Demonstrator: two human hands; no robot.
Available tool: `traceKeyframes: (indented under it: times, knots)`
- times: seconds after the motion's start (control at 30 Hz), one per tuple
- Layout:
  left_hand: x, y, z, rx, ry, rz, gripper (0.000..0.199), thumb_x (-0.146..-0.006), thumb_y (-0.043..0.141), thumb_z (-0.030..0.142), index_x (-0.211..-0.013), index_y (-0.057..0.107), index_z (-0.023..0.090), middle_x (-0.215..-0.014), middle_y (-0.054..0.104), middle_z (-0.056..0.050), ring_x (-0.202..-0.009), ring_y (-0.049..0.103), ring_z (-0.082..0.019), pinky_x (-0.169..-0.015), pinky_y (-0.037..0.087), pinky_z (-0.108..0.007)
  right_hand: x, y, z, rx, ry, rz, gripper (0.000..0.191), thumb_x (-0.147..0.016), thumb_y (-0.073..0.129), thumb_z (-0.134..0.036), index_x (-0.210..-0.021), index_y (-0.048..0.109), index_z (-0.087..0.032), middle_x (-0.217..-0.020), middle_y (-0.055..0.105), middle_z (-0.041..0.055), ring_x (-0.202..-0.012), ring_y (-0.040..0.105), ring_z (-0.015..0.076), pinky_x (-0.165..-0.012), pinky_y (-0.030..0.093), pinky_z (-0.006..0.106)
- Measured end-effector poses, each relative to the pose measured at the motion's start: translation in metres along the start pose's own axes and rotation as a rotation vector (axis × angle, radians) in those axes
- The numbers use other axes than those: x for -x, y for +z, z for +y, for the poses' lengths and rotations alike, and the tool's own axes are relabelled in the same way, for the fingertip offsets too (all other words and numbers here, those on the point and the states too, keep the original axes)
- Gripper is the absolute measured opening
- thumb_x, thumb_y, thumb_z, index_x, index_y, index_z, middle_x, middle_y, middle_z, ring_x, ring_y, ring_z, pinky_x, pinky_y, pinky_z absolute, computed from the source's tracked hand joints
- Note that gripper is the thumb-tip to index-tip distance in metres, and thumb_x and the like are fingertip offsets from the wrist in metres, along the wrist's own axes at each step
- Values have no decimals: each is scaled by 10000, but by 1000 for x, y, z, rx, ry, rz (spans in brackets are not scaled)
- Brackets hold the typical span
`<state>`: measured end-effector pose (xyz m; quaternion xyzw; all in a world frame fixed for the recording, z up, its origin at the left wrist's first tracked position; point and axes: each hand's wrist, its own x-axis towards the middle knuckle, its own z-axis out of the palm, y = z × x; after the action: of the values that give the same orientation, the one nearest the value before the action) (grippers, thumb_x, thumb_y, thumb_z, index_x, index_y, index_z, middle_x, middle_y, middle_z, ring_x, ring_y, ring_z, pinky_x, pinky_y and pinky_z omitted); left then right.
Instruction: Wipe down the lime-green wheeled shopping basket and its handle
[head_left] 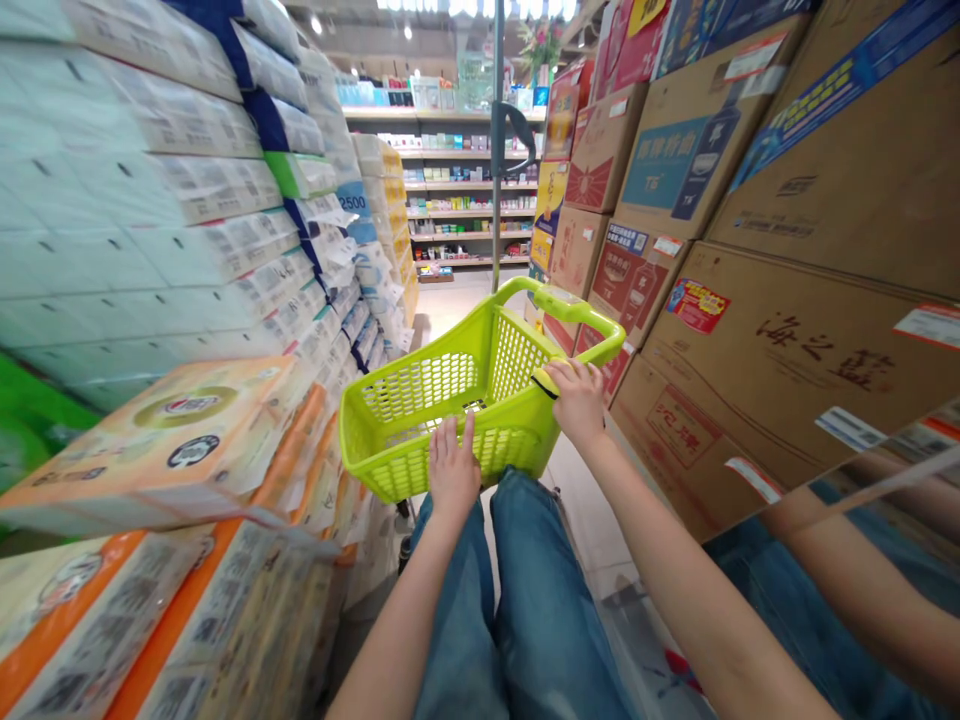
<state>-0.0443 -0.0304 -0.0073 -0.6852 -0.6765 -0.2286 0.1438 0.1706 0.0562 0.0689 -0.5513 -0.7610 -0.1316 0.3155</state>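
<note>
A lime-green shopping basket cart (525, 455) stands tilted across the aisle in front of my knees, with perforated walls and a looped handle (577, 312) at its far right. My left hand (454, 472) lies flat against the near side, fingers stretched up to the rim. On the right rim, below the handle, my right hand (576, 402) is closed over a yellow cloth-like piece with a dark edge (545, 383), pressed to the basket. The fingers partly hide that piece, so its full shape cannot be made out.
Wrapped tissue packs (180, 420) are stacked close on the left. Cardboard cartons (787, 370) wall the right side, with a reflective panel (862, 540) below. A grey pole (496, 200) rises behind the cart, and stocked shelves (472, 210) stand at the aisle's end.
</note>
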Motion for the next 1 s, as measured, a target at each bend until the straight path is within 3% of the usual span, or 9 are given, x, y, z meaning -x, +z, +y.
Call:
traceKeyframes:
  times: [0.1,0.23,0.4,0.47,0.6,0.7,0.8,0.9,1.0]
  knots:
    - [-6,-6,1,-21,-75,0,727,-816,582,167,-1512,376,190,-1405,518,-170,-1371,438,-336,-1177,297,-535,8,-3,-13,-6,13,12,527,-778,459,-27,-1233,633,-229,-1329,651,42,-1308,453,266,-1124,214,472]
    - [-21,-10,18,29,-161,-5,715,-806,600,224,-1472,383,78,-1413,507,-222,-1410,376,-388,-1183,224,-616,17,-8,-29,-10,5,14,535,-772,474,-30,-1244,626,-230,-1323,654,50,-1297,455,274,-1131,203,483]
    - [-44,-6,65,277,122,-68,751,-797,569,192,-1484,312,31,-1508,422,-221,-1454,325,-343,-1208,273,-502,24,-11,-41,-2,-24,-25,515,-810,482,-58,-1280,607,-227,-1353,638,63,-1311,451,269,-1135,210,482]
    - [-49,-3,81,322,109,-39,773,-769,573,159,-1467,302,-33,-1498,400,-274,-1449,324,-357,-1209,275,-504,25,-12,-37,19,-70,-39,525,-832,468,-65,-1315,584,-235,-1384,620,57,-1328,444,264,-1143,186,504]
    - [-52,0,94,328,79,17,770,-802,531,109,-1525,272,68,-1454,447,-215,-1413,378,-330,-1201,287,-517,22,-27,-7,73,-125,-35,603,-822,443,-41,-1376,536,-262,-1415,601,48,-1356,445,247,-1171,96,554]
    - [-50,-1,94,280,80,26,809,-813,524,69,-1559,254,227,-1432,464,-160,-1410,391,-316,-1178,315,-539,15,-44,29,96,15,59,606,-803,444,-48,-1357,549,-269,-1401,613,37,-1365,449,249,-1172,83,579]
    - [-48,-4,95,268,77,21,810,-812,534,58,-1548,286,290,-1434,471,-138,-1415,391,-317,-1184,296,-562,6,-56,51,104,151,145,567,-799,467,-95,-1332,565,-262,-1390,620,48,-1369,446,272,-1157,103,614]
    - [-48,-5,98,338,81,13,812,-800,541,70,-1548,279,244,-1534,395,-142,-1478,299,-319,-1211,261,-553,4,-54,44,137,183,140,597,-774,486,-93,-1348,549,-244,-1412,600,64,-1388,428,283,-1151,131,614]
    - [-49,-3,99,442,148,8,858,-787,506,57,-1569,170,169,-1620,293,-133,-1531,180,-278,-1232,262,-509,9,-41,12,156,143,101,615,-764,470,-49,-1346,554,-231,-1406,605,76,-1384,438,275,-1160,130,590]
